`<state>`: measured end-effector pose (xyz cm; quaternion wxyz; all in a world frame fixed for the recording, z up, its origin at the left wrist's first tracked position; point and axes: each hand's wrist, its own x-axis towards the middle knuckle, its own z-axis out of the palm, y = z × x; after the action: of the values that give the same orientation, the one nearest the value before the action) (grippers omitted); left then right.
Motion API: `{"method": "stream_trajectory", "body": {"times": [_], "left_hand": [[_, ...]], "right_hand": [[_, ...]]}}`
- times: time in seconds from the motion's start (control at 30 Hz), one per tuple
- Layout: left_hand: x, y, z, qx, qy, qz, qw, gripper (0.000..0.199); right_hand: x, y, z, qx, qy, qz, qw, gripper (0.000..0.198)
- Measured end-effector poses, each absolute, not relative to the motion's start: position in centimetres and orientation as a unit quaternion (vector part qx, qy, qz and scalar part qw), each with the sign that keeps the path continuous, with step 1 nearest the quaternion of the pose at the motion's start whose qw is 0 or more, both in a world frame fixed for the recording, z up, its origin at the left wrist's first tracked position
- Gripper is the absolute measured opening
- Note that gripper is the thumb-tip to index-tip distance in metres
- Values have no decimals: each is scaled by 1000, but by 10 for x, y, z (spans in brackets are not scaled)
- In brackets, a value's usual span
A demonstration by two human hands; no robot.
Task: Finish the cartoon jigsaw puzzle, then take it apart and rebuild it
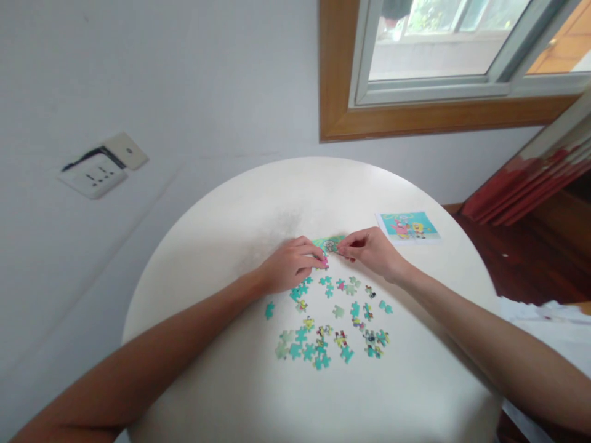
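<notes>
A partly joined jigsaw puzzle lies near the middle of the round white table, green along its far edge. My left hand has its fingers closed together at the puzzle's left side, gripping it by a pink part. On the opposite side my right hand pinches a small jigsaw piece against the puzzle's right end; the fingertips mostly hide that piece. Closer to me, several loose jigsaw pieces in teal, pale green and yellow are scattered, some touching or overlapping.
A picture card with two cartoon figures lies at the table's right rear. The white table stands close to a wall with a socket. A wood-framed window is above, and a red curtain hangs at right.
</notes>
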<state>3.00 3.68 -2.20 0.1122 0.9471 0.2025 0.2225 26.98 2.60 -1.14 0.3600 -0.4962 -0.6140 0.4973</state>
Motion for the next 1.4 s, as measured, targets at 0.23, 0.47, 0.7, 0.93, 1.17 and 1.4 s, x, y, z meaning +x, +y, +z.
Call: {"method": "stream_trajectory", "body": {"times": [0.23,0.47,0.7,0.93,1.17,1.4], "left_hand": [[31,37,-22,948,199,223,113,35],[30,38,-23,948,193,227,109,35],[30,38,-22,950,198,215,112,37],[30,37,-21,949,199,218,115,36],[30,38,-23,949,197,216,118,35],[29,38,-25,948,206,213,120,38]], "right_hand": [[265,22,-17,-487,-588,539,356,9],[260,21,-27,-504,-631,486,334,13],[256,18,-30,-528,-664,420,323,14],[253,15,-24,-550,-677,384,304,16],[249,13,-16,-563,-700,336,281,17],[250,14,-20,-556,-723,313,265,18]]}}
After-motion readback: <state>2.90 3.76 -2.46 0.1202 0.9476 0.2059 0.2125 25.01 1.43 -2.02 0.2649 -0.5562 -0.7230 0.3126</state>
